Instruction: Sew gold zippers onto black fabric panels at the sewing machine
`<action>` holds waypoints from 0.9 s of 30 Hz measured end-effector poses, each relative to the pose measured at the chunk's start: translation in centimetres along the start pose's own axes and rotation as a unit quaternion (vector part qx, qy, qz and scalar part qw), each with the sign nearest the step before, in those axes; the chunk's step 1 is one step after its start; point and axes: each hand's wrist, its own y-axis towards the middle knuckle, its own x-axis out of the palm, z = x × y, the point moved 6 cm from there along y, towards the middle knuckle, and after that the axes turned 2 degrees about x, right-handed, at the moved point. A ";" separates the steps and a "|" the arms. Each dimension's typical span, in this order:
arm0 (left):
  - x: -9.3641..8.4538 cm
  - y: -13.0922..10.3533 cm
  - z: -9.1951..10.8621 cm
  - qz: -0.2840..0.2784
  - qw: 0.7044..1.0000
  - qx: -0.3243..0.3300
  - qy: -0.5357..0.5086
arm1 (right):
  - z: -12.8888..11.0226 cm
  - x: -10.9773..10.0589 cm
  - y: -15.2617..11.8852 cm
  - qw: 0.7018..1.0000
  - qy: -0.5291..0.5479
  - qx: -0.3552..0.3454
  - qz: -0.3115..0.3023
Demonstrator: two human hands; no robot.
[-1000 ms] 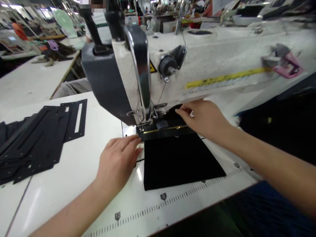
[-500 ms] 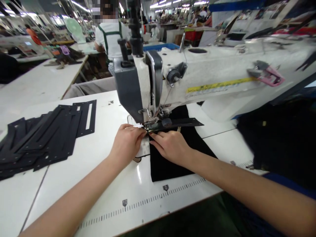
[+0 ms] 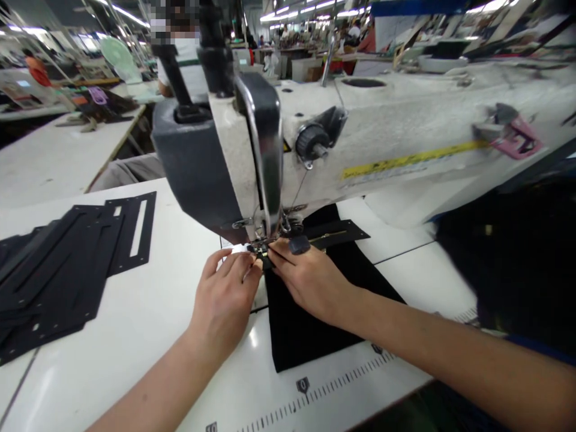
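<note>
My left hand (image 3: 225,294) is by the needle area of a white and grey sewing machine (image 3: 234,162). Its bent fingers pinch the near end of a black zipper strip, beside a small white piece (image 3: 239,248). My right hand (image 3: 317,282) is closed at the strip just right of the presser foot, fingertips together. Beyond that hand the zipper strip (image 3: 355,233) runs out to the right, with a thin gold line along it. Under the strip and right hand lies a black fabric panel (image 3: 306,345). My fingers hide part of the stitching spot.
Flat black slotted pieces (image 3: 67,258) lie overlapped at left on the white table (image 3: 166,348). Pink-handled snips (image 3: 517,135) rest on the machine arm. Dark fabric (image 3: 517,258) is heaped at right. A person (image 3: 184,60) stands behind the machine.
The view has come closer to the machine. My right hand's fingers have drawn in against the strip near the presser foot. The gold line on the strip now shows more.
</note>
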 end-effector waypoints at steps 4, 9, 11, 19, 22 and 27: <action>-0.2 0.2 0.2 -0.003 1.000 0.016 0.027 | -0.1 0.7 0.0 1.000 -0.008 -0.004 -0.024; -0.1 0.4 0.1 -0.015 0.999 0.035 0.010 | -0.2 0.7 -0.1 0.999 -0.043 0.004 -0.031; 0.0 0.4 0.1 -0.016 0.999 0.034 0.004 | -0.1 0.7 -0.1 0.999 -0.045 0.007 -0.028; 0.3 0.7 0.1 -0.036 0.998 0.034 0.029 | 0.1 0.8 0.2 0.998 -0.032 0.005 -0.054; 0.4 0.8 -0.3 -0.017 0.999 0.036 0.018 | 0.3 0.9 0.6 0.998 -0.023 0.010 -0.059; 0.6 0.7 -0.7 0.001 0.999 0.032 0.012 | 0.5 0.9 1.0 0.997 -0.028 0.011 -0.065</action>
